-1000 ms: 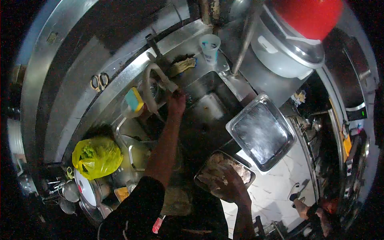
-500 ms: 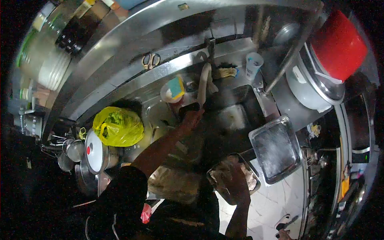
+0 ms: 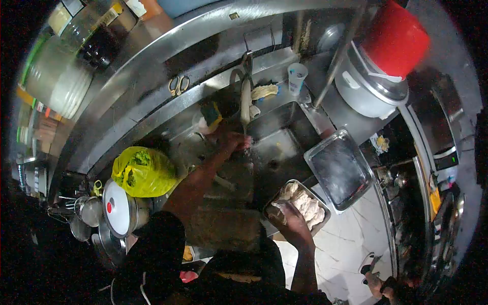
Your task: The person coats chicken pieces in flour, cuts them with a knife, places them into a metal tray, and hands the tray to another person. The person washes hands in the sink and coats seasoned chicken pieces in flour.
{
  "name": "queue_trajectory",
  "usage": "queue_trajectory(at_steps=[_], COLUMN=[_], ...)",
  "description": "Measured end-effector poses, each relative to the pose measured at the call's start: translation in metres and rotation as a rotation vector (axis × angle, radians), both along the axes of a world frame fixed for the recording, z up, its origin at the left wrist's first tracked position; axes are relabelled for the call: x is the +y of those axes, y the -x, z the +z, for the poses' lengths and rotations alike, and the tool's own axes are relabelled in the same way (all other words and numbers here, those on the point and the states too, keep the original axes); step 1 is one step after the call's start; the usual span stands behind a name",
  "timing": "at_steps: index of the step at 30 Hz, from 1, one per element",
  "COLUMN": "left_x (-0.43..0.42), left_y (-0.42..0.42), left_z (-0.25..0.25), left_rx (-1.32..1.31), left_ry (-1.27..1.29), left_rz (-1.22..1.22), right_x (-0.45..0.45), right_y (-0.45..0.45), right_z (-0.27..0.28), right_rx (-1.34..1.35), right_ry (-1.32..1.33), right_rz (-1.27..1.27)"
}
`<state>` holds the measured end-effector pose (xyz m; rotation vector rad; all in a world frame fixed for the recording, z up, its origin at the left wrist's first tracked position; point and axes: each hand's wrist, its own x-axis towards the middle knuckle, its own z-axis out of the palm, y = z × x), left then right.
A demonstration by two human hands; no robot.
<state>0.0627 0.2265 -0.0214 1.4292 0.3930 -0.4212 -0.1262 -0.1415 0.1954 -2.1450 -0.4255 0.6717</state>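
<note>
My left hand (image 3: 239,141) is just below the tip of the faucet hose (image 3: 245,104), over the sink (image 3: 277,134). Its blurred fingers reach to the right, apart from the hose, with splashing water around them. Lower right, my right hand (image 3: 292,218) grips the near left side of a metal tray (image 3: 327,217). Pale raw pieces, which look like meat (image 3: 307,207), lie in that tray. Part of this hand reaches over the tray's rim, and some fingers are hidden.
An upturned metal lid or tray (image 3: 339,170) lies right of the sink. A yellow bag of greens (image 3: 147,178) and a lidded pot (image 3: 118,208) stand left. Behind are a cup (image 3: 296,79), scissors (image 3: 179,86) and a cooker (image 3: 363,89). Another person's foot (image 3: 368,263) shows lower right.
My left hand has let go of the hose and is below its tip, where water now splashes. My right hand has drawn back from over the meat to the tray's side. The view has shifted.
</note>
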Motion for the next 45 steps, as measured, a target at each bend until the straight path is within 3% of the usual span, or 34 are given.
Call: queue_trajectory(at_steps=[3, 4, 7, 9, 10, 11, 12, 13, 15, 17, 18, 20, 21, 22, 23, 25, 28, 31, 32, 34, 35, 36, 37, 38, 39, 41, 43, 44, 45], left_x=[0.003, 0.004, -0.010, -0.036, -0.045, -0.047, -0.052, -0.052, -0.051, -0.052, -0.052, -0.052, -0.059, -0.064, -0.070, -0.063, -0.056, -0.048, -0.032, 0.001, 0.018, 0.018, 0.013, 0.012, 0.007, -0.006, -0.022, -0.033, -0.032], left_y=[0.009, -0.001, -0.049, -0.081, -0.107, -0.113, -0.111, -0.108, -0.107, -0.105, -0.103, -0.103, -0.095, -0.095, -0.092, -0.102, -0.086, -0.081, -0.086, -0.102, -0.115, -0.114, -0.112, -0.105, -0.095, -0.086, -0.087, -0.094, -0.101], left_z=[0.055, 0.036, -0.020, -0.042, -0.052, -0.065, -0.066, -0.066, -0.071, -0.049, -0.025, 0.046, 0.070, 0.087, 0.074, 0.035, 0.008, -0.005, -0.051, -0.095, -0.103, -0.105, -0.095, -0.086, -0.076, -0.077, -0.068, -0.060, -0.062], left_rx=[0.060, 0.044, -0.024, -0.081, 0.094, -0.093, -0.135, -0.182, -0.390, -0.570, -0.602, -0.542, -0.481, -0.441, -0.511, -0.556, -0.532, -0.753, -0.837, -1.083, -1.213, -1.271, -1.331, -1.309, -1.235, -1.060, -0.771, -0.558, -0.446], left_ry=[0.935, 0.828, 0.551, 0.429, 0.470, 0.700, 0.928, 1.149, 1.129, 0.982, 0.616, -0.560, -0.931, -1.118, -1.324, -1.403, -1.150, -1.349, -1.536, -1.387, -1.045, -1.096, -1.145, -1.601, -2.061, -1.917, -1.393, -0.934, -0.850], left_rz=[-0.150, -0.123, 0.031, 0.246, 0.467, 0.468, 0.472, 0.475, 0.453, 0.433, 0.380, 0.179, 0.110, 0.074, 0.128, 0.190, 0.155, -0.019, -0.149, -0.349, -0.404, -0.440, -0.474, -0.491, -0.498, -0.432, -0.173, 0.034, 0.026], right_x=[0.007, 0.013, 0.017, 0.010, 0.011, 0.010, 0.018, 0.010, -0.006, -0.013, -0.018, -0.018, -0.017, -0.015, -0.016, -0.009, -0.003, -0.003, -0.003, -0.004, -0.006, -0.008, -0.011, -0.013, -0.016, -0.023, -0.029, -0.031, -0.033], right_y=[0.008, 0.007, 0.012, 0.028, 0.017, 0.012, 0.007, 0.005, 0.005, 0.000, 0.000, -0.019, -0.030, -0.047, -0.045, -0.059, -0.071, -0.073, -0.074, -0.075, -0.075, -0.075, -0.074, -0.074, -0.076, -0.084, -0.095, -0.099, -0.103], right_z=[-0.003, 0.000, -0.025, -0.071, -0.045, -0.015, 0.012, 0.000, -0.034, -0.045, -0.045, -0.040, -0.034, -0.020, -0.023, -0.018, -0.002, 0.015, 0.020, 0.027, 0.025, 0.024, 0.018, 0.014, 0.015, 0.019, -0.013, -0.028, -0.036], right_rx=[-0.059, 0.008, -0.181, -0.419, -0.444, -0.461, -0.096, -0.113, -0.142, -0.057, -0.094, -0.126, -0.119, -0.281, -0.212, -0.395, -0.450, -0.251, 0.011, 0.405, 0.346, 0.286, 0.030, -0.222, -0.204, -0.175, -0.183, -0.220, -0.259], right_ry=[-0.081, -0.137, -0.239, -0.060, -0.063, -0.067, -0.128, -0.111, -0.097, -0.049, -0.092, -0.141, -0.144, -0.175, -0.127, -0.053, -0.087, -0.069, -0.187, -0.379, -0.350, -0.319, -0.166, -0.013, -0.005, 0.002, -0.132, -0.106, -0.081], right_rz=[-0.025, -0.044, 0.020, 0.171, 0.205, 0.240, -0.026, 0.004, 0.069, -0.025, -0.067, -0.126, -0.143, -0.024, -0.104, 0.033, 0.079, 0.002, -0.068, -0.244, -0.240, -0.237, -0.151, -0.058, -0.076, -0.118, -0.143, -0.131, -0.118])
